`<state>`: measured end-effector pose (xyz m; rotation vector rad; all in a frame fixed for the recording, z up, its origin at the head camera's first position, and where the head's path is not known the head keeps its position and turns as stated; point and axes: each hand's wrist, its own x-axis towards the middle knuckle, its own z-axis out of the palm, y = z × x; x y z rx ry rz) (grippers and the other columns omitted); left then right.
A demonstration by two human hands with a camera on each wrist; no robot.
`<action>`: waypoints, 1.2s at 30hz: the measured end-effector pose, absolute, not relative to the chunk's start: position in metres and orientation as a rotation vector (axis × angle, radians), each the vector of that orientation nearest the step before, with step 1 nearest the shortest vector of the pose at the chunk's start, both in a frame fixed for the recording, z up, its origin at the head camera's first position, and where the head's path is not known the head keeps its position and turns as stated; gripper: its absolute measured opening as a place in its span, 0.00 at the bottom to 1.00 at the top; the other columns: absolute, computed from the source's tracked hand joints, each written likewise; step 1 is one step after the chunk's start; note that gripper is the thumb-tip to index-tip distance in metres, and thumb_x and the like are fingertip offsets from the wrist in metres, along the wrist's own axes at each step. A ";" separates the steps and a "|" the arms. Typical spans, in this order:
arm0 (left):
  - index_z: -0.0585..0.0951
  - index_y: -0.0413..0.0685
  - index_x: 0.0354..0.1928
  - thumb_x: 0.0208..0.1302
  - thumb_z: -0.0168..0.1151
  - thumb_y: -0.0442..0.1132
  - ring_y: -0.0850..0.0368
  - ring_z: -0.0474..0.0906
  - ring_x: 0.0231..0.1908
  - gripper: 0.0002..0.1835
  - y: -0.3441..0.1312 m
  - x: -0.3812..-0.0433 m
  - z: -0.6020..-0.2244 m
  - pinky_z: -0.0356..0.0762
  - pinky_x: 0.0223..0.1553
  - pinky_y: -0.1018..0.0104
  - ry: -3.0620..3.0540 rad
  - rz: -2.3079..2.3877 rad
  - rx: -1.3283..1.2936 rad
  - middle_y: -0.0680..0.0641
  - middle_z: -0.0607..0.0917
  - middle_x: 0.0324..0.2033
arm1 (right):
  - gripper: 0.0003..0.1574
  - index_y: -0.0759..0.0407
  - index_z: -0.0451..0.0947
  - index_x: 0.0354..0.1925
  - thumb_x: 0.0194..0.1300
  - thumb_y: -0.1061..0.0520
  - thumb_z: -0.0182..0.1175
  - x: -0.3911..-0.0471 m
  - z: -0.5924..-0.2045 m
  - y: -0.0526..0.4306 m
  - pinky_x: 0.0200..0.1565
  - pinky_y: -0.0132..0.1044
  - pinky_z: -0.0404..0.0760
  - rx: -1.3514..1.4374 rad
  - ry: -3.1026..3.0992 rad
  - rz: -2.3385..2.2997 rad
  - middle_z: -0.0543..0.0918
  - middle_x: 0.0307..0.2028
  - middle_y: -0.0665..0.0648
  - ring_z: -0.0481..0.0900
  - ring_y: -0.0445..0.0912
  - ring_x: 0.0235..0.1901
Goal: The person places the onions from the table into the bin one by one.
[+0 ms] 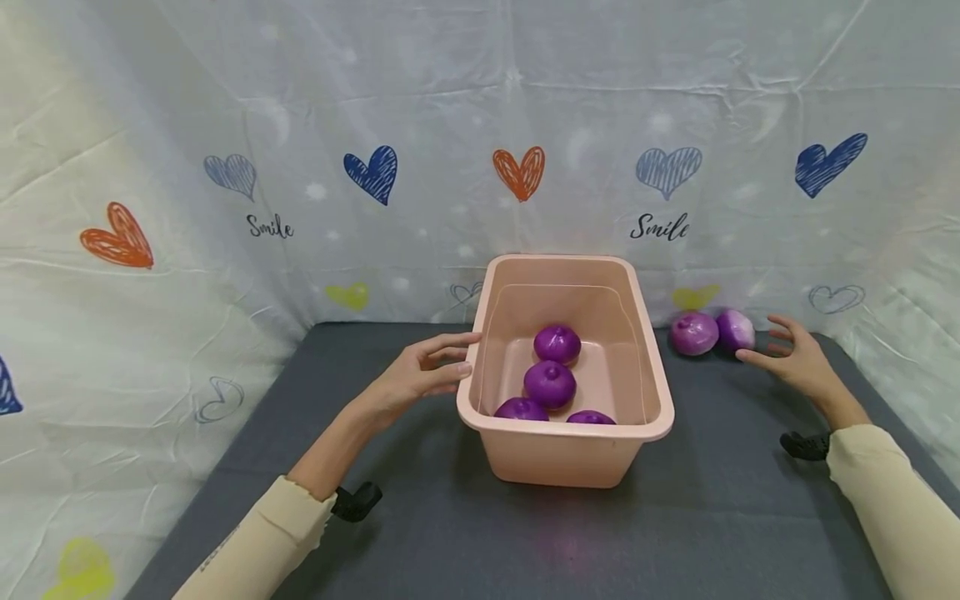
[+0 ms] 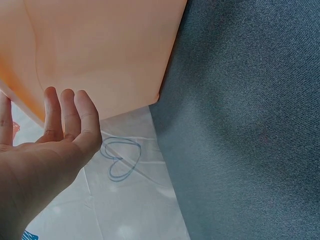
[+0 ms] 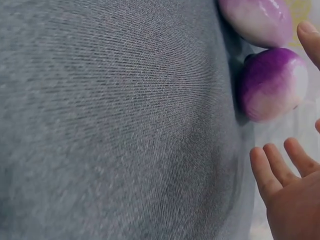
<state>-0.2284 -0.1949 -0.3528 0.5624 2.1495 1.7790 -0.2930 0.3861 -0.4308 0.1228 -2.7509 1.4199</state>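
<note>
Hovering just beside the purple-and-white onion, the right hand holds nothing; its thumb and fingers are spread, and the right wrist view shows a gap between them and the skin. That onion sits on the dark grey cloth near the back edge, to the right of the pink plastic bin, and touches a second onion on its bin side. It looks firm, rounded and glossy, so it would probably feel fairly light, give little under a squeeze and be inclined to roll or slip; whether it is real or a moulded copy cannot be told. A thumb-and-fingers hold around its widest part, from the side away from its neighbour, seems the surest. The left hand lies along the bin's left side, fingers loosely extended at the rim and not wrapped around it; how firmly they press cannot be told. Inside the bin, four purple onions show, the nearest two partly hidden by the front rim.
</note>
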 end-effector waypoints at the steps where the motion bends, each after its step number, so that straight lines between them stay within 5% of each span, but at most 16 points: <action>1: 0.73 0.57 0.73 0.72 0.65 0.44 0.46 0.74 0.62 0.28 -0.195 -0.228 -0.353 0.69 0.63 0.40 2.145 1.784 0.563 0.42 0.75 0.64 | 0.65 0.65 0.34 0.81 0.70 0.45 0.67 -0.294 -0.431 0.386 0.57 0.77 0.61 0.124 -2.752 1.419 0.45 0.73 0.83 0.53 0.80 0.67; 15: 0.74 0.58 0.72 0.72 0.66 0.45 0.47 0.73 0.63 0.29 -0.194 -0.227 -0.351 0.67 0.64 0.39 2.155 1.767 0.533 0.43 0.75 0.64 | 0.62 0.68 0.41 0.79 0.67 0.51 0.70 -0.308 -0.434 0.380 0.57 0.77 0.62 0.222 -2.713 1.365 0.46 0.73 0.81 0.56 0.83 0.64; 25: 0.73 0.58 0.72 0.72 0.66 0.44 0.47 0.74 0.63 0.28 -0.195 -0.228 -0.353 0.69 0.63 0.40 2.164 1.762 0.530 0.43 0.75 0.64 | 0.50 0.69 0.55 0.75 0.69 0.52 0.69 -0.317 -0.441 0.376 0.56 0.73 0.67 0.204 -2.684 1.351 0.58 0.68 0.83 0.65 0.80 0.61; 36: 0.72 0.56 0.74 0.72 0.65 0.44 0.44 0.73 0.63 0.30 -0.196 -0.229 -0.352 0.67 0.63 0.37 2.156 1.762 0.557 0.40 0.74 0.65 | 0.49 0.68 0.54 0.76 0.70 0.53 0.68 -0.321 -0.438 0.377 0.56 0.74 0.67 0.212 -2.700 1.371 0.57 0.68 0.84 0.62 0.81 0.62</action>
